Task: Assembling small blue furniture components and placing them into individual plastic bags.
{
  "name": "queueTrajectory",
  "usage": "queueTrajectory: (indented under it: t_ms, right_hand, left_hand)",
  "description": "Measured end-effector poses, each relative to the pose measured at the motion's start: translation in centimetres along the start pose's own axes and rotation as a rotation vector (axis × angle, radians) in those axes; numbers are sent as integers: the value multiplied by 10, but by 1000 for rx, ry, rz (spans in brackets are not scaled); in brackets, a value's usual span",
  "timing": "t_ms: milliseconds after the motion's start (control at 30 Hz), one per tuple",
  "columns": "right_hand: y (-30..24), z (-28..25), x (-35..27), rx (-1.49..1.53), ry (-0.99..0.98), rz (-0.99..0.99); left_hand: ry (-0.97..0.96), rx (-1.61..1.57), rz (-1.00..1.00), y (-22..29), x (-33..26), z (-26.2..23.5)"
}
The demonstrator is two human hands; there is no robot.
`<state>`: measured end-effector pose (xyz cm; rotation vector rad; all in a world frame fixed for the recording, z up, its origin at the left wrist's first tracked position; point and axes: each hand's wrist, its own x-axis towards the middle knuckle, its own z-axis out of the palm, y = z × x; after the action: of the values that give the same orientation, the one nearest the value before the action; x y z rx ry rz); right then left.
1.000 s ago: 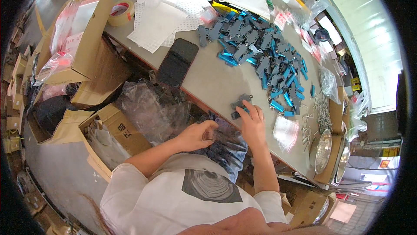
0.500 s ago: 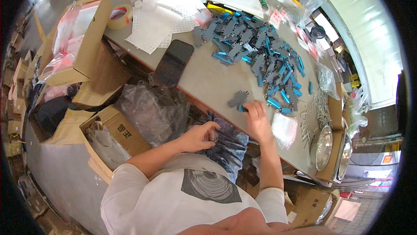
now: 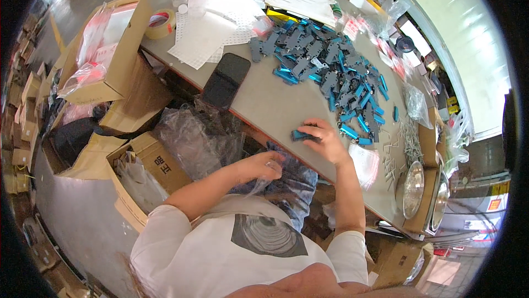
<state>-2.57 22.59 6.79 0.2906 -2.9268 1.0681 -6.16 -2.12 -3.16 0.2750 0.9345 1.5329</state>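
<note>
Clear plastic bag (image 3: 263, 179), thin film, was pinched in left hand (image 3: 264, 166) below the near edge of the table (image 3: 264, 108), over the lap; fingers curled shut on it. Judged v. light, floppy, slippery, so best held at the mouth edge w/ fingertips, not mid-film. Right of that, right hand (image 3: 328, 142) lay on the table near its front edge, fingers closed down over a small blue-and-grey clip piece (image 3: 302, 135). Piece looked rigid, light, prob. smooth metal/plastic; not fragile afaict. Take it by the long sides, thumb vs index. Farther right and back on the table: loose pile of same blue/grey pieces (image 3: 325, 69), well apart from the hand. Black phone (image 3: 226, 80) sat left of the pile. Round metal bowls (image 3: 413, 188) at the table's right end.
</note>
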Motion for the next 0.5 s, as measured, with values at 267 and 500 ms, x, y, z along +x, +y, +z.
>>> queueTrajectory:
  t_ms: [267, 500]
  right_hand:
    - [-44, 19, -37, -22, -103, -142]
    - [-77, 13, -69, 293, 3, -106]
  left_hand:
    - [-291, -139, -141, 17, 28, 11]
    - [-373, -73, -115, 4, 12, 39]
